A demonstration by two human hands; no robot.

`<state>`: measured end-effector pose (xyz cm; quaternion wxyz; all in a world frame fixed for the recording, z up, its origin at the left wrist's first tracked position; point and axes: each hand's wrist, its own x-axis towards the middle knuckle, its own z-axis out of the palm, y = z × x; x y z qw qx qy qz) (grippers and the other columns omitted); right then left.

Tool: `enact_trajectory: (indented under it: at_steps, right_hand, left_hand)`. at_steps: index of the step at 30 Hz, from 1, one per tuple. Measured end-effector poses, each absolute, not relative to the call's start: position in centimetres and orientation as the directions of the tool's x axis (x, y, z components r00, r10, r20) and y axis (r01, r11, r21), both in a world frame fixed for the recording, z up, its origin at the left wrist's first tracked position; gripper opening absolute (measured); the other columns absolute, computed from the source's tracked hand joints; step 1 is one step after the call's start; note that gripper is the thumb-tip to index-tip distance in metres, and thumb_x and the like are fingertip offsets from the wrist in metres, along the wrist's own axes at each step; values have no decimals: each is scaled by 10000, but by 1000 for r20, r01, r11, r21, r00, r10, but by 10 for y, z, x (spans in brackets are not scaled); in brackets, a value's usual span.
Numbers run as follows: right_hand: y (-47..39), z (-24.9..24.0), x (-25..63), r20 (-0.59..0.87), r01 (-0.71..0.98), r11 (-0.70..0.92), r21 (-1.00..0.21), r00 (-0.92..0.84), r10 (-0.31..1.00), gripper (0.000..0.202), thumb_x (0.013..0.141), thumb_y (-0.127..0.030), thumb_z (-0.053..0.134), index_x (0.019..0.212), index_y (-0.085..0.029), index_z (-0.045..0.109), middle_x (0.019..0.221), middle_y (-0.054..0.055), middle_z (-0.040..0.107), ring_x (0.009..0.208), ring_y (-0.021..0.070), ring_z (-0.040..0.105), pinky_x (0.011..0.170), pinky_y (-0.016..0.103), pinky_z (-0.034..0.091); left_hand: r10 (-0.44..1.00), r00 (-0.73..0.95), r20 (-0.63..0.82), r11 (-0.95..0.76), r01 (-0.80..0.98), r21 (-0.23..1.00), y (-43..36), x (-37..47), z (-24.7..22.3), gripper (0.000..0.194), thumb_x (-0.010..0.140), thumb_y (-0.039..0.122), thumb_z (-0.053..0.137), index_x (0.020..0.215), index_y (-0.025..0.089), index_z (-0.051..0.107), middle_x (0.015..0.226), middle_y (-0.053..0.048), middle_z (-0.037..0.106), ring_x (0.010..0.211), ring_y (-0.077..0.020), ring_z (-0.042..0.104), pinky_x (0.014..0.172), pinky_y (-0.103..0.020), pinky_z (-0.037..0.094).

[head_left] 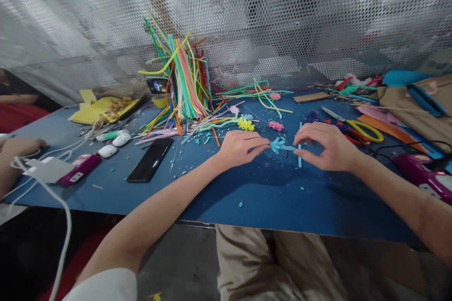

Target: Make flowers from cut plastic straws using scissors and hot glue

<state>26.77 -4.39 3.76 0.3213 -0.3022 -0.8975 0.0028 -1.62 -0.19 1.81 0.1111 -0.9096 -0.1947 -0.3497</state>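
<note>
A light blue fuzzy pipe-cleaner piece (278, 145) with several short loops is held just above the table, between my two hands. My left hand (243, 147) pinches its left end between thumb and fingertips. My right hand (325, 146) has thumb and index finger around the thin twisted right end, with a small gap showing between the tips. A straight light blue pipe cleaner (300, 162) lies partly under my right hand. Beyond my hands sit a yellow curled piece (246, 124) and a pink curled piece (276, 126).
A big bunch of colored pipe cleaners (183, 80) stands against the perforated metal screen (282, 23). Yellow-handled scissors (363, 130) lie to the right, a black phone (150, 160) to the left. A power strip (81, 168) with white cables is near another person's hand (23, 146).
</note>
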Motion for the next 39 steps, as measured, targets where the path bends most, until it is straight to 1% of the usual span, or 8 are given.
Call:
enact_trajectory:
  at_steps: [4, 7, 9, 14, 20, 27, 32, 39]
  right_hand:
    - [-43, 35, 268, 576, 522, 825, -214, -615, 539, 131, 893, -298, 657, 997, -223, 631, 879, 27, 692, 737, 144, 604, 719, 299, 476]
    - [-43, 35, 265, 591, 516, 833, -200, -614, 523, 75, 919, -276, 630, 969, -223, 646, 875, 25, 714, 777, 151, 638, 750, 300, 486]
    - [-42, 35, 263, 596, 531, 827, -185, -608, 524, 72, 927, -283, 624, 952, -222, 652, 868, 24, 721, 786, 157, 648, 759, 308, 486]
    - [-40, 32, 263, 597, 592, 787, -171, -573, 561, 126, 948, -317, 597, 934, -212, 665, 822, 23, 715, 738, 152, 633, 724, 307, 470]
    - [-42, 32, 261, 567, 630, 757, -175, -564, 601, 198, 966, -359, 566, 936, -202, 683, 811, 36, 724, 742, 160, 647, 713, 302, 454]
    - [-40, 29, 262, 554, 653, 745, -137, -573, 604, 211, 974, -368, 545, 937, -204, 673, 857, 41, 733, 771, 172, 650, 745, 310, 455]
    - [-40, 29, 262, 534, 670, 740, -62, -604, 591, 206, 976, -356, 529, 938, -200, 660, 892, 45, 736, 795, 184, 650, 757, 330, 449]
    - [-41, 28, 261, 487, 652, 757, -43, -647, 586, 219, 985, -360, 511, 939, -207, 661, 899, 40, 744, 821, 177, 666, 772, 328, 428]
  left_hand:
    - [291, 681, 672, -894, 444, -63, -2, -17, 17, 199, 971, 359, 582, 1001, 259, 752, 910, 14, 773, 772, -93, 715, 695, -218, 486]
    - [308, 686, 660, -887, 457, -61, -1, -17, 16, 222, 980, 375, 564, 1001, 257, 752, 900, 9, 772, 758, -92, 711, 678, -222, 474]
    - [316, 685, 656, -880, 470, -67, -1, -17, 15, 231, 981, 385, 561, 1003, 256, 751, 892, 7, 772, 750, -93, 709, 663, -227, 462]
    - [337, 686, 645, -859, 505, -88, 0, -16, 13, 218, 976, 395, 572, 1048, 266, 733, 915, 23, 770, 752, -98, 709, 628, -242, 434]
    - [347, 696, 629, -859, 504, -84, 2, -16, 11, 238, 985, 407, 556, 1069, 264, 727, 955, 18, 770, 782, -100, 715, 614, -232, 427]
    - [368, 720, 588, -863, 500, -73, 0, -16, 14, 280, 1016, 375, 488, 1067, 232, 723, 987, -7, 761, 829, -108, 715, 642, -217, 447]
    - [382, 737, 558, -861, 503, -74, 0, -14, 14, 307, 1027, 379, 458, 1127, 211, 696, 1007, -24, 750, 871, -113, 709, 663, -212, 461]
    - [355, 760, 545, -878, 470, -85, 4, -15, 12, 320, 1024, 408, 463, 1119, 236, 716, 957, -18, 751, 867, -113, 704, 642, -216, 440]
